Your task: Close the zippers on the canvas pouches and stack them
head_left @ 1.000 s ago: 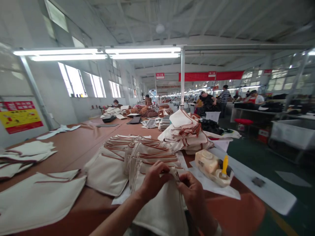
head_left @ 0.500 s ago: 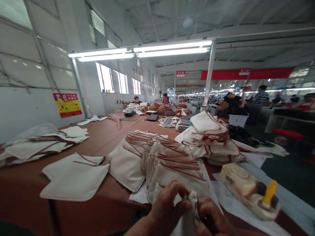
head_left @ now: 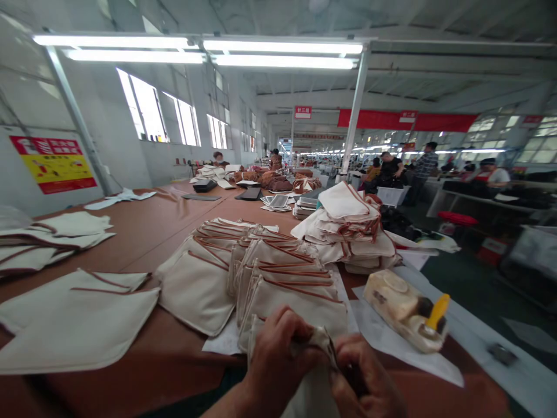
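Between my two hands is a cream fabric piece [head_left: 314,386], its upper edge pinched and folded over. My left hand [head_left: 281,357] grips that edge from the left, thumb and fingers together. From the right, my right hand [head_left: 363,371] pinches the same edge, its fingers curled. The lower part of the piece hangs toward me and runs out of view. Just beyond my hands, a row of cream pieces with brown edging [head_left: 291,296] leans in overlapping layers. More of them [head_left: 198,290] continue the row to the left.
A glue container with a yellow-handled brush [head_left: 437,313] sits on white paper at the right. Behind the row rises a stack of cream pieces [head_left: 343,229]. Loose pieces [head_left: 87,325] lie left on the brown table [head_left: 174,232]. Co-workers [head_left: 389,168] are farther back.
The view has turned right and tilted, so the table's contents sit farther left in the picture. Both hands still pinch the cream piece, whose folded edge has shifted slightly between the fingers.
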{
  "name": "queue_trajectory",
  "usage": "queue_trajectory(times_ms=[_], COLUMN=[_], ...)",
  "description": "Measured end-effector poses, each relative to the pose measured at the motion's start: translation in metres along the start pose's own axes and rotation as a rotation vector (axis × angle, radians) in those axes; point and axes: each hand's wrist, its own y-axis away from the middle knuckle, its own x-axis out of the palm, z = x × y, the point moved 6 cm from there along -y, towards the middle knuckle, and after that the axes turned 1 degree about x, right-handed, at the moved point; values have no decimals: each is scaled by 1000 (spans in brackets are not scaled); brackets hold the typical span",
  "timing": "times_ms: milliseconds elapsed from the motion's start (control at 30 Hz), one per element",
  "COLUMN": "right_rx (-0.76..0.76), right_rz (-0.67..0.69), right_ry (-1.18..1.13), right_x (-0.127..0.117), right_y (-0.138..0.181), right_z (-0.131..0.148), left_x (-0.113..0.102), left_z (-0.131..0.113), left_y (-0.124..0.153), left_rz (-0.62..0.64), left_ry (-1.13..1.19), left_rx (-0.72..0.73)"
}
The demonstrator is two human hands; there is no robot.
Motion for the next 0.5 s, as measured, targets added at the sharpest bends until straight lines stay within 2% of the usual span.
queue_trajectory(times_ms=[67,100,167,233,333,367,433,500], right_rx=[34,44,39,39,150,222,364,451], right_rz=[-6,26,172,256,229,285,500,651], right_ry=[-4,-29,-99,-141,-222,-288,-438,-516], right_x=[-4,-6,-9,-16,-22,-16,6,23], right_y=[-3,-6,-16,-31,-55,-60,-61,-59], right_z=[-3,-3,-1,2,-4,-8,-13,-15], left_x=[6,9,16,19,15,13,8,1], left_z=[-1,0,2,3,3,3,1,-1], left_y=[-5,-8,-12,-15,-17,-19,-21,-24], left_rz=[46,112,301,476,605,616,639,655], left_ry=[50,136,364,543,605,592,548,470], left_rx=[-34,-79,-202,-326,-429,-435,-446,-468])
